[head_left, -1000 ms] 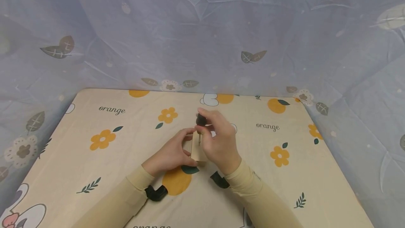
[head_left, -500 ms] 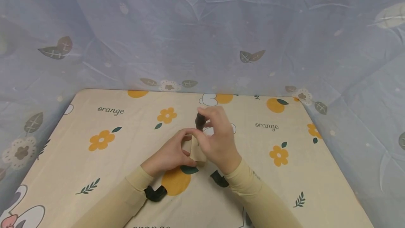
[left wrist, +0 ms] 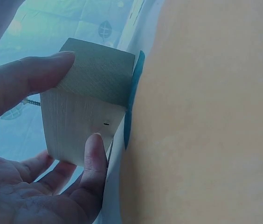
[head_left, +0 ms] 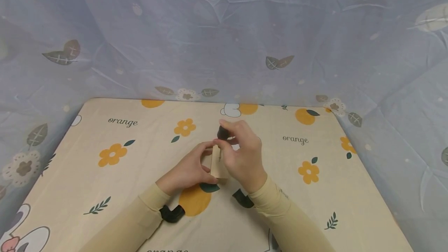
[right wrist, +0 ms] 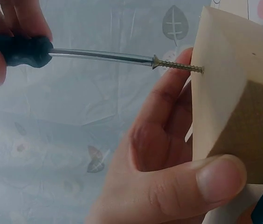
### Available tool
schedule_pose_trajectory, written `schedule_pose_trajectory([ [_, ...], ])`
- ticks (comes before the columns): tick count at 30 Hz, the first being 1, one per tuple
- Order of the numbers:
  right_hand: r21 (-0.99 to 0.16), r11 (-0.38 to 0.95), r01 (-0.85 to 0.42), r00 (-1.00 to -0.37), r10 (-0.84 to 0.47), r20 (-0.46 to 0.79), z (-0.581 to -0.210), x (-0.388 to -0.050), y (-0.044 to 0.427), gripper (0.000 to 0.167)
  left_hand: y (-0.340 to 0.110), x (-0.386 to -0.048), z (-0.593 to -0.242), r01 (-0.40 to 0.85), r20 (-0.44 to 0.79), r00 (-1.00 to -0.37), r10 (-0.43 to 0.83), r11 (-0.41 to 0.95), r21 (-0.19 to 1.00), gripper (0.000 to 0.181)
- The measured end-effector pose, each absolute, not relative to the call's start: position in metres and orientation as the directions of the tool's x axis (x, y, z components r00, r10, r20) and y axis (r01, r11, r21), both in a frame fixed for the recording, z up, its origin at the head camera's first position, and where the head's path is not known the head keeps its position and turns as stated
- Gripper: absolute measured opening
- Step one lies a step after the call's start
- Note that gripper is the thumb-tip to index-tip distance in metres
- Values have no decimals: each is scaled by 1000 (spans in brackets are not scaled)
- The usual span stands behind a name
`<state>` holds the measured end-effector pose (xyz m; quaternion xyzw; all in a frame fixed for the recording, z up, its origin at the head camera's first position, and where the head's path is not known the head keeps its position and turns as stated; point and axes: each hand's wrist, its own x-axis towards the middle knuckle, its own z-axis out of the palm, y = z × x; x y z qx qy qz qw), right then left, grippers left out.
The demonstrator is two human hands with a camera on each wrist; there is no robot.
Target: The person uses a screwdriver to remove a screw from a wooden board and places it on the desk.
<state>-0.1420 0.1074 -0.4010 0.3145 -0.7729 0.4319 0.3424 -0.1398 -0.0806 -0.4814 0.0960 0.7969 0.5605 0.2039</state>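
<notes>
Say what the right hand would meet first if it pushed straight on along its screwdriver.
The screw comes first: its head lies right at the tip of the screwdriver, though exact contact is hard to judge. Past it, in the same line, is the wooden block.

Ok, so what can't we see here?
Screw: its point, right wrist view, hidden by the wooden block.
Screwdriver: its tip, right wrist view, hidden by the screw's head.
The wooden block's right side: head view, behind the right hand.
Lowest printed word: head view, cut by the bottom edge.
</notes>
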Motion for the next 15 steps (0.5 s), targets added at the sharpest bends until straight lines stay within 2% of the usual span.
schedule_pose_trajectory([
  [8, -471, 431, -770, -599, -232, 766, -399, -140, 108, 41, -79, -138, -480, -65, -213, -897, 386, 362, 930, 109],
  [15, -473, 419, -775, -600, -254, 759, -401, -141, 107, 49, -81, -138, -480, -62, -207, -894, 397, 347, 936, 104],
])
